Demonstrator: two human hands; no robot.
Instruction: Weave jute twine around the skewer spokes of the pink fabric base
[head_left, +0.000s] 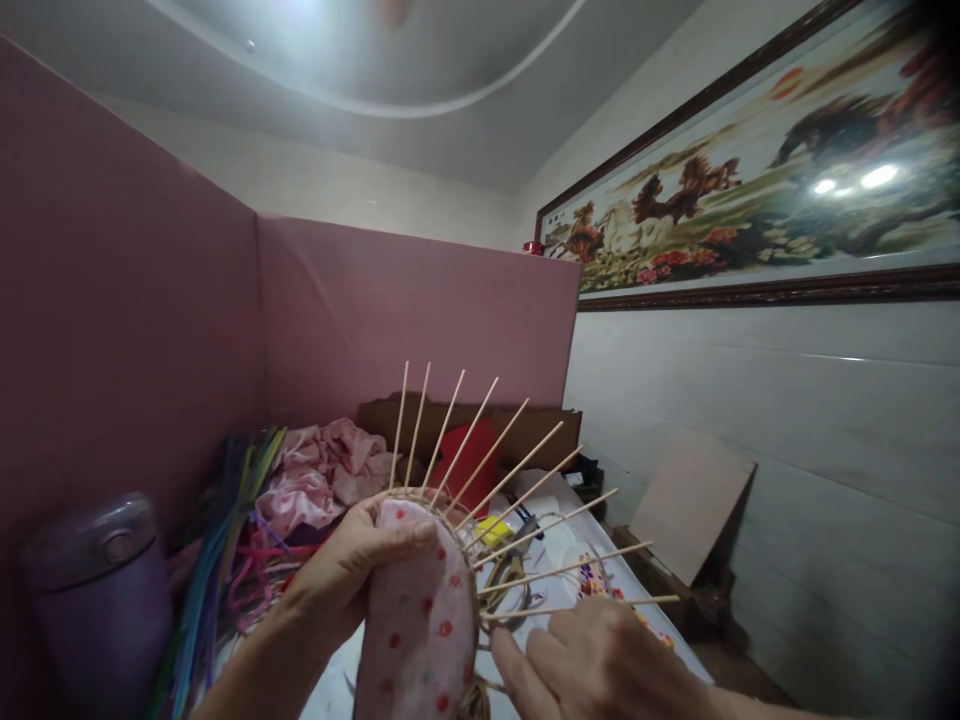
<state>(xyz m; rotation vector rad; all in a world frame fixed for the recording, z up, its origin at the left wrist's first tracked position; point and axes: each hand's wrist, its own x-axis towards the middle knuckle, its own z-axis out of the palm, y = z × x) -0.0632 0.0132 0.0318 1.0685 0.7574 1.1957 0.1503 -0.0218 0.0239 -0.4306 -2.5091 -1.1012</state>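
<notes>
My left hand [352, 575] grips a round base covered in pink cloth with red dots [420, 620], thumb pressed on its top edge. Several thin wooden sticks [517, 500] fan out from the base's rim, up and to the right. My right hand [600, 660] is at the lower right, fingers curled against the rim where the lowest sticks come out; what it pinches there is hidden. A strand of woven cord shows along the rim between the sticks.
A pink partition [300, 320] walls the left and back. A purple lidded flask [97, 590] stands at the left, beside coloured cords [225, 540] and pink fabric [322, 470]. Behind are a cardboard box [525, 420] and red paper. A framed horse picture [750, 190] hangs on the right wall.
</notes>
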